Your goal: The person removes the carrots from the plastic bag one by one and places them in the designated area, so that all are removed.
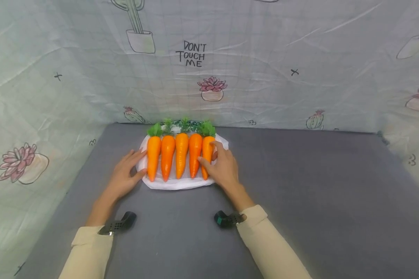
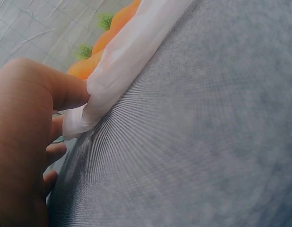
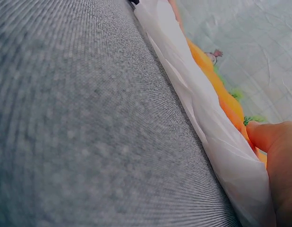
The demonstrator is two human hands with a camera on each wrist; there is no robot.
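Right hand [image 1: 225, 167]: thumb and fingers stand either side of the rightmost carrot [image 1: 207, 150], apparently pinching it. Left hand [image 1: 125, 173]: fingers spread, thumb touching the rim of the white plastic bag [image 1: 176, 185]. Four further carrots [image 1: 182, 155]: side by side with it on the bag, tips toward the person. Handling, as judged: light, stiff, slick; best taken round the thick upper body; bag soft, creases easily. Support: grey desk [image 1: 317, 193]. Behind: printed cloth [image 1: 248, 69].
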